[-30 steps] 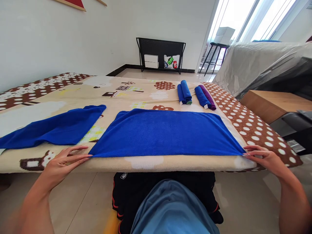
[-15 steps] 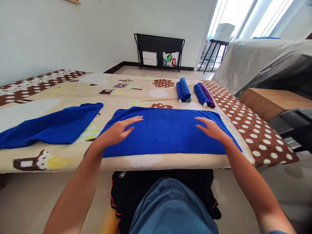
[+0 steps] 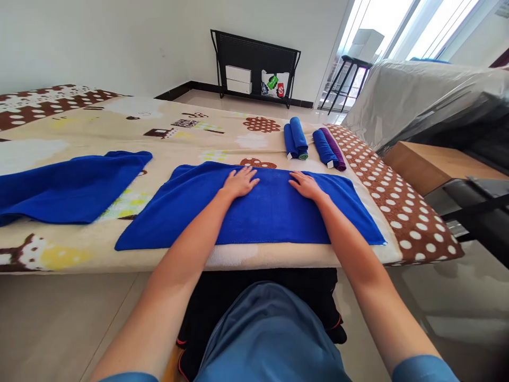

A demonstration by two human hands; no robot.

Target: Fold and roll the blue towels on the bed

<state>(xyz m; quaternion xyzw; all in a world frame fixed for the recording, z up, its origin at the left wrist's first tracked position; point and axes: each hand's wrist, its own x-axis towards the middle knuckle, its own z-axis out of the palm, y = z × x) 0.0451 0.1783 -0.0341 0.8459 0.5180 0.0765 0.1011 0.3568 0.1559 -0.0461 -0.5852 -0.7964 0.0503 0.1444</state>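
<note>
A blue towel (image 3: 270, 217) lies spread out in front of me, near the front edge of the patterned blanket (image 3: 222, 260). My left hand (image 3: 240, 182) rests flat on its far half, left of the middle, fingers spread. Palm down on the same towel, my right hand (image 3: 306, 184) sits to the right of the middle, its fingers stretched out. Neither hand grips the cloth. To the left lies a second blue towel (image 3: 75, 188), loosely spread with some creases and partly out of view.
Rolled blue towels (image 3: 296, 138) lie at the back right, beside another blue roll (image 3: 325, 148) and a purple roll (image 3: 334, 148). A wooden box (image 3: 441, 164) and a plastic-covered piece of furniture (image 3: 421, 101) stand at the right. A black rack (image 3: 254, 53) stands by the wall.
Both hands have moved inward and forward, coming down onto the towel's far half. The towel's near left corner now shows in full. My view has shifted slightly.
</note>
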